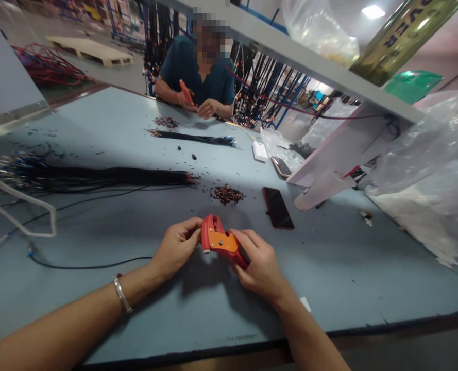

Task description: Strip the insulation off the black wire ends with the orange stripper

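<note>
My right hand [257, 260] is wrapped round the handles of a red and orange wire stripper [223, 242], held above the table with its head towards the left. At the stripper's head, my left hand [178, 245] is closed in a pinch. A black wire [97, 266] with a blue end runs across the table into that hand; its tip is hidden by the fingers and the tool. Beyond the hands lies a small pile of cut-off wire bits [227, 194]. A thick bundle of black wires [116, 178] stretches out to the left of it.
Phones [278, 207] [281, 167] and a white box [259, 151] lie at the right, near a slanted shelf post [329, 144]. A co-worker [198, 72] sits opposite with a red tool, behind a smaller wire bundle [193, 137]. Plastic bags [425, 180] fill the right side.
</note>
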`<state>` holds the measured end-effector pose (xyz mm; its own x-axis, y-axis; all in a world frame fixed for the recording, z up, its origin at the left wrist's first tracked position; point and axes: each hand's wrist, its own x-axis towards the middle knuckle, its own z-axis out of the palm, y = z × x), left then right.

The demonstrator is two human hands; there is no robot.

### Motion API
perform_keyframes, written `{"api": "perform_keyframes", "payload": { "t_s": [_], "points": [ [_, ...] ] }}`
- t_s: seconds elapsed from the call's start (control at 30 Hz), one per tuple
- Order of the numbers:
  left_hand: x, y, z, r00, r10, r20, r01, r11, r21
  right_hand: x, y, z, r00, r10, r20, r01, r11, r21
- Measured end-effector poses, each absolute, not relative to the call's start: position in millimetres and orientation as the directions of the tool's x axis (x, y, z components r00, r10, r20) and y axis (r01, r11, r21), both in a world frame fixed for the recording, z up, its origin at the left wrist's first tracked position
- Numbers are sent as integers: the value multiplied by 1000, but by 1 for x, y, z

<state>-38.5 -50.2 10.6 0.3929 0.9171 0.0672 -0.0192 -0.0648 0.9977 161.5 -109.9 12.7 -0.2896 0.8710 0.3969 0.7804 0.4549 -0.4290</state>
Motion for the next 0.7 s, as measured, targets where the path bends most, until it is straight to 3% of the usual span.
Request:
{"api": "perform_keyframes", "payload": {
  "t_s": [0.7],
  "points": [
    [-43, -45, 6, 432, 894, 118, 26, -143, 989, 166, -110, 13, -327, 877, 353, 754, 467, -462]
  ]
}}
